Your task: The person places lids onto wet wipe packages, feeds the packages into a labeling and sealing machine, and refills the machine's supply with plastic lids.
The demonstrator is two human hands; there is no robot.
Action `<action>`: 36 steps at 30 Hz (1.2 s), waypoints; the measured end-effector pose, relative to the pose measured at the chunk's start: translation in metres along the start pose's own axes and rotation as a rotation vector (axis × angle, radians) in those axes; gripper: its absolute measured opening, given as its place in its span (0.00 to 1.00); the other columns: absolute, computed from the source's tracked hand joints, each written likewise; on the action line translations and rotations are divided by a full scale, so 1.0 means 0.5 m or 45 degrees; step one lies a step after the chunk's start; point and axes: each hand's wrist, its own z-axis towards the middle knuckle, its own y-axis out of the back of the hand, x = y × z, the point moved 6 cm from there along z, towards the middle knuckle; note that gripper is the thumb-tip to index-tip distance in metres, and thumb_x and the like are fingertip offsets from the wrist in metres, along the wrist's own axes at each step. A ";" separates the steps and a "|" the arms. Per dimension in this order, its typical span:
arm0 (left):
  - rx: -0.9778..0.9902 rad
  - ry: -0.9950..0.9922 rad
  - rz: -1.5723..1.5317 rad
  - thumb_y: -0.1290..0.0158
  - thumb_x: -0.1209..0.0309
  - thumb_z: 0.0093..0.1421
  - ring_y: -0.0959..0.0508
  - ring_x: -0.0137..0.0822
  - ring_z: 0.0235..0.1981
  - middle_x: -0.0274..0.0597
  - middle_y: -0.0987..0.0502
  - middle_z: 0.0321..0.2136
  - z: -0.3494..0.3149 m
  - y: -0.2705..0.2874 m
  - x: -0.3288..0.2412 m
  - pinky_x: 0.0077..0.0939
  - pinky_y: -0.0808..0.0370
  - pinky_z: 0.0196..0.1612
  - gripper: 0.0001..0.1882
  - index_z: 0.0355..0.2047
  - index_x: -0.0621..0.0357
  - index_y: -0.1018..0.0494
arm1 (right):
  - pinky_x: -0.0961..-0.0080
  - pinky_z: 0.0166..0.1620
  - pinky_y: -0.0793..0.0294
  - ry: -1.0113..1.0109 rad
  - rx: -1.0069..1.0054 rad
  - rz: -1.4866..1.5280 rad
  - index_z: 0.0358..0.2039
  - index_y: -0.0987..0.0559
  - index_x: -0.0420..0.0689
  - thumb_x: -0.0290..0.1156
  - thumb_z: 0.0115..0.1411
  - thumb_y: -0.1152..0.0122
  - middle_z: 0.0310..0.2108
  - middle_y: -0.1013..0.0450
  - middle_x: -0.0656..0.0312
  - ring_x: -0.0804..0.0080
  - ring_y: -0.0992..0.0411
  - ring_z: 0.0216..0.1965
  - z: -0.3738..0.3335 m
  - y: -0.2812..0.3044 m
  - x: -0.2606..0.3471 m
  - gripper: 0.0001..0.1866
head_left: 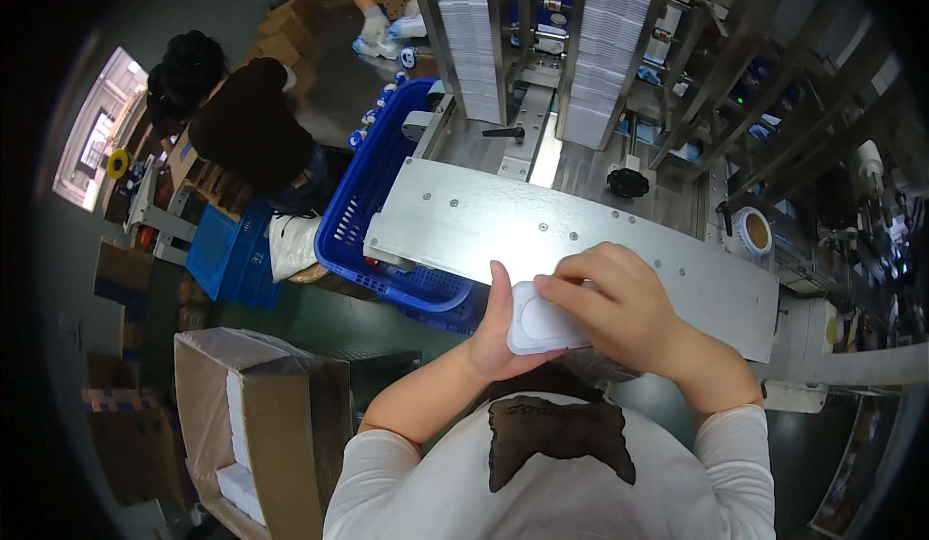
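A white rounded-corner piece (542,319), shaped like a shallow tray or a thin stack of them, is held in front of my chest. My left hand (492,339) grips it from the left and beneath, thumb standing up beside its edge. Over its right part my right hand (624,300) is closed, fingertips bent onto the upper face; those fingers partly cover it. Just beyond both hands lies the bare metal plate (464,216) of a machine. Behind the plate, two tall stacks of white flat pieces (464,46) (605,56) stand between upright metal rails.
Left of the plate is a blue plastic basket (339,221). An open carton (276,414) with white pieces stands lower left. A person in dark clothes (252,134) bends at the left; another's gloved hand (374,29) is at the far table. A tape roll (751,231) sits right.
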 end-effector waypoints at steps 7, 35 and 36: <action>0.254 0.056 -0.277 0.79 0.27 0.51 0.31 0.50 0.47 0.56 0.38 0.53 -0.028 0.018 -0.044 0.47 0.36 0.52 0.52 0.63 0.56 0.55 | 0.71 0.30 0.30 -0.065 -0.151 -0.246 0.33 0.24 0.41 0.18 0.35 0.39 0.30 0.30 0.59 0.63 0.31 0.30 0.048 0.048 -0.021 0.19; 0.051 0.187 -0.237 0.83 0.29 0.53 0.30 0.46 0.49 0.44 0.36 0.53 0.027 -0.076 0.057 0.46 0.35 0.53 0.48 0.59 0.53 0.46 | 0.71 0.32 0.31 -0.091 -0.077 -0.015 0.31 0.24 0.42 0.24 0.44 0.38 0.28 0.29 0.61 0.65 0.31 0.28 -0.055 0.085 0.019 0.11; 0.114 0.182 -0.230 0.83 0.29 0.53 0.30 0.46 0.49 0.45 0.36 0.53 0.025 -0.079 0.061 0.46 0.35 0.52 0.48 0.59 0.53 0.45 | 0.72 0.32 0.31 -0.117 -0.094 -0.013 0.32 0.24 0.42 0.23 0.45 0.38 0.28 0.29 0.61 0.65 0.31 0.29 -0.061 0.089 0.025 0.11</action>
